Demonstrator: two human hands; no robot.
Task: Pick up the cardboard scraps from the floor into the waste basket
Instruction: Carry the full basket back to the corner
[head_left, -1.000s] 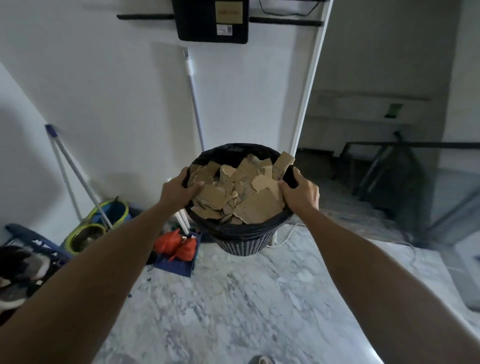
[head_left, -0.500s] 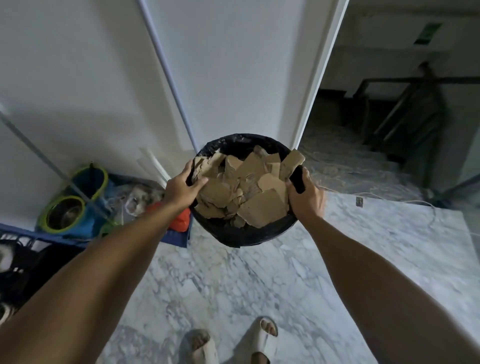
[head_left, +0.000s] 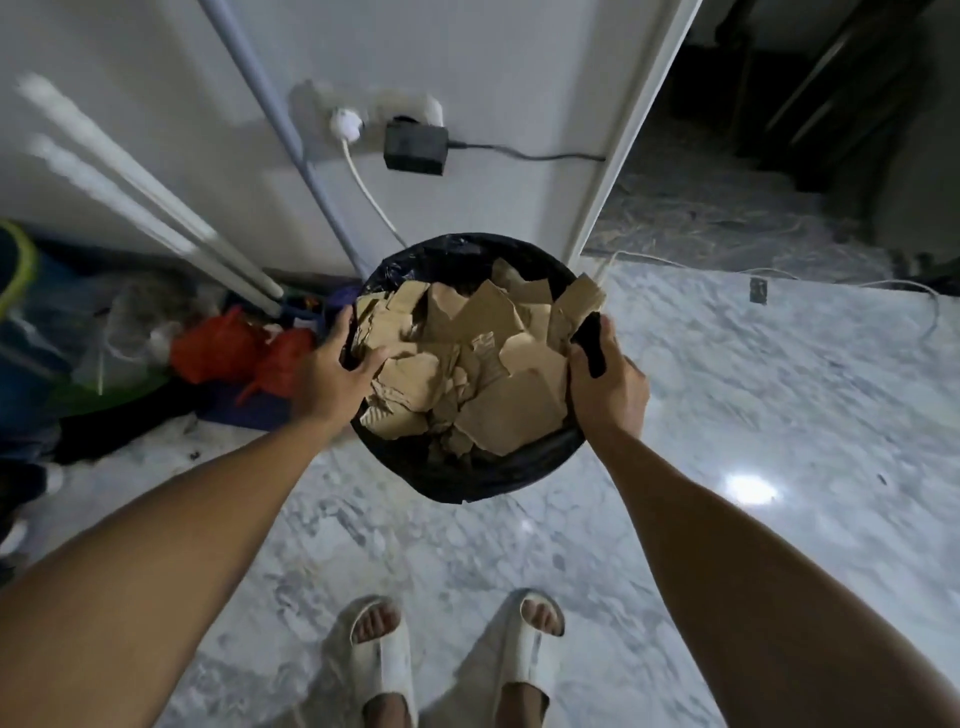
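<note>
A round black waste basket (head_left: 467, 475) lined with a dark plastic bag hangs in front of me above the marble floor. Brown cardboard scraps (head_left: 467, 358) fill it to the brim. My left hand (head_left: 332, 374) grips the basket's left rim, thumb inside against the scraps. My right hand (head_left: 605, 384) grips the right rim at a black handle. Both arms are stretched forward.
A white wall with a socket, white plug and black adapter (head_left: 415, 148) stands just behind the basket. Mop poles (head_left: 156, 208) lean at left over red bags (head_left: 218, 348) and clutter. An open doorway (head_left: 779, 130) lies at right. My sandalled feet (head_left: 452, 654) stand on the marble floor.
The view has tilted downward and moved closer to the wall, so my feet show fully. The basket has come lower, still gripped at both sides.
</note>
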